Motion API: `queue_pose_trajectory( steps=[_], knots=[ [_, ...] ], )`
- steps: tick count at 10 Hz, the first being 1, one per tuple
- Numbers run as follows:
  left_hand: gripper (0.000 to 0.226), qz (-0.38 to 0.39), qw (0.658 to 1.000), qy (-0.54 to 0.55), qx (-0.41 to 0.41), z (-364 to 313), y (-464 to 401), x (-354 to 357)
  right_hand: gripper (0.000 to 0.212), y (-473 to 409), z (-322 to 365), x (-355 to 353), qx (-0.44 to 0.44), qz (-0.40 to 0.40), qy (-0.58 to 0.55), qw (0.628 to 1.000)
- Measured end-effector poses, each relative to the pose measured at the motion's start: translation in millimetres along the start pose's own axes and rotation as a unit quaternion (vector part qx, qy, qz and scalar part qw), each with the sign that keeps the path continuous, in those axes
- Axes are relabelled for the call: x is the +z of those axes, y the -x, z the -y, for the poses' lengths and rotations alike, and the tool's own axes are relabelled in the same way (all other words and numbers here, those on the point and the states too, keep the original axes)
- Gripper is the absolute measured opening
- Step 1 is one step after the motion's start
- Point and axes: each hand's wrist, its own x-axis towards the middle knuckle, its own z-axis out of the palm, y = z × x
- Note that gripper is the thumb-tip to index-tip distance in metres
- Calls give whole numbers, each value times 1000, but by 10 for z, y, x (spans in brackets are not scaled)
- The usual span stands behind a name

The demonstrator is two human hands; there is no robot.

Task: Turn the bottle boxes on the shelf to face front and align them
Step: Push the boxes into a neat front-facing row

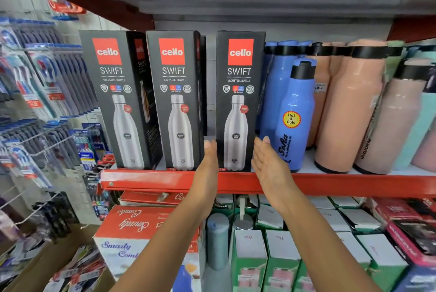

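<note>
Both forearms reach forward, left hand point(208, 162) and right hand point(269, 164) flat-fingered, palms facing each other, gripping nothing.

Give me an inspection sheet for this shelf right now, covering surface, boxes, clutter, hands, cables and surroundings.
Surface: red-edged shelf, fully stocked.
Job's things: three black bottle boxes upright, fronts facing out: left box, middle box, right box. Wider gap between middle and right boxes.
Clutter: blue bottle stands close beside the right box; peach bottles further right.
Grippers: left hand and right hand open, palms flanking the right box's base; contact cannot be told.
Cables: nothing seen.
Surroundings: toothbrush packs hanging at left; green boxes and red-and-white carton on the lower shelf.
</note>
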Motion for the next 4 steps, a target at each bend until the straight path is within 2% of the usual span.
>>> queue_pose_trajectory(
  steps=[2, 3, 4],
  knots=[
    [62, 32, 999, -16, -26, -99, 79, 11, 64, 31, -33, 61, -34, -20, 1, 999],
    [61, 32, 999, -36, -6, -182, 103, -41, 57, 190, 47, 150, -127, -87, 31, 988],
    [55, 4, 992, -82, 101, -373, 171, -80, 50, 519, 244, 197, -290, -188, 39, 938]
  ],
)
